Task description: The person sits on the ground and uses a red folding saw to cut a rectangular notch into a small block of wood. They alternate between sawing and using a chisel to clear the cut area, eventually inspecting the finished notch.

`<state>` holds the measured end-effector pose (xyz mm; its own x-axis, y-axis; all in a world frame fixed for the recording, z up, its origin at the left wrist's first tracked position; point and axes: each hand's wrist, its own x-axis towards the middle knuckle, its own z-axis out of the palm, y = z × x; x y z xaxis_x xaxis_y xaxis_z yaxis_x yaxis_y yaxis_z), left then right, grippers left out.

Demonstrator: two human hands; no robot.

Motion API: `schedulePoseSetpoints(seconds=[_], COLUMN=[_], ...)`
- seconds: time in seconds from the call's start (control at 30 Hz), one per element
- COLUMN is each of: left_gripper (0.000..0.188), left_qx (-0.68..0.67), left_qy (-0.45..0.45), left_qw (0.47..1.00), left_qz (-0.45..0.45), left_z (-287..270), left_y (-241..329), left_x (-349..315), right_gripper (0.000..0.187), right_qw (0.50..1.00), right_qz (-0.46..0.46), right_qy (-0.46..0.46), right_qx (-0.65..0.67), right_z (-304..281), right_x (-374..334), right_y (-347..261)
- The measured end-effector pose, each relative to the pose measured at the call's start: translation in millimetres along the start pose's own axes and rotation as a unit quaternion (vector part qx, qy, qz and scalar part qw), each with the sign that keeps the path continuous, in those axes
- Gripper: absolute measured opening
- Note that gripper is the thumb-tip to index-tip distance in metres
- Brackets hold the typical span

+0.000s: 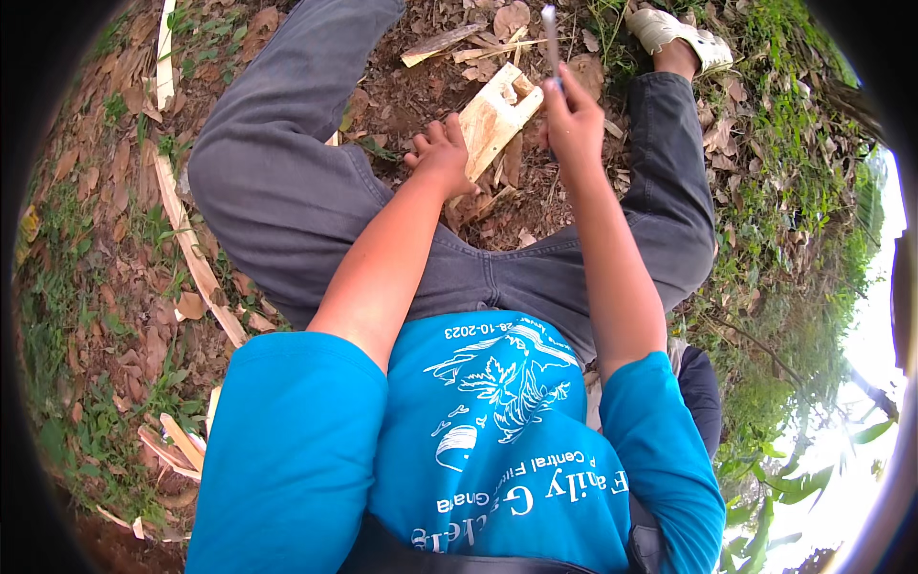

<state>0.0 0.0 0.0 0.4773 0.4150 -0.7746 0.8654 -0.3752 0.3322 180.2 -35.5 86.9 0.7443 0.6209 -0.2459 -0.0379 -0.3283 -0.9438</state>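
A pale wooden block (pixel 494 122) lies slanted on the ground between my legs, with a notch cut into its far end. My left hand (pixel 442 158) is at the block's near left side, its fingers bent along that edge and its thumb by the near end. Beside the notched end, my right hand (pixel 575 124) is closed around a slim tool (pixel 551 33) with a greyish shaft pointing away from me and a pale tip. Its handle is mostly hidden in my fist, so I cannot make out its exact kind.
Wood offcuts (pixel 445 44) and splinters lie beyond the block. A long pale wood strip (pixel 186 234) runs along the left, with more scraps (pixel 177 445) lower down. Dry leaves and grass cover the soil. My legs (pixel 277 143) frame the work on both sides.
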Motion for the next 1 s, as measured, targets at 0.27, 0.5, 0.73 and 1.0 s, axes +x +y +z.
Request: schedulePoseSetpoints(seconds=[0.27,0.5,0.73,1.0], left_gripper=[0.145,0.144,0.143,0.143], left_qx=[-0.004,0.005,0.003,-0.003], left_qy=[0.014,0.012,0.006,0.005], left_qw=[1.0,1.0,1.0,1.0], left_qz=[0.001,-0.009,-0.016,-0.017], left_z=[3,3,1,-2], left_y=[-6,-3,0,-1], left_x=[1,5,4,2], right_gripper=[0.046,0.046,0.045,0.046], right_qw=[0.969,0.929,0.923,0.932], right_qz=[0.115,0.262,0.288,0.254], right_qy=[-0.206,-0.226,-0.219,-0.231], right_qx=[-0.065,-0.13,-0.13,-0.118], right_z=[-36,-91,-88,-75], right_x=[-21,-69,-69,-56], right_y=[-14,44,45,54])
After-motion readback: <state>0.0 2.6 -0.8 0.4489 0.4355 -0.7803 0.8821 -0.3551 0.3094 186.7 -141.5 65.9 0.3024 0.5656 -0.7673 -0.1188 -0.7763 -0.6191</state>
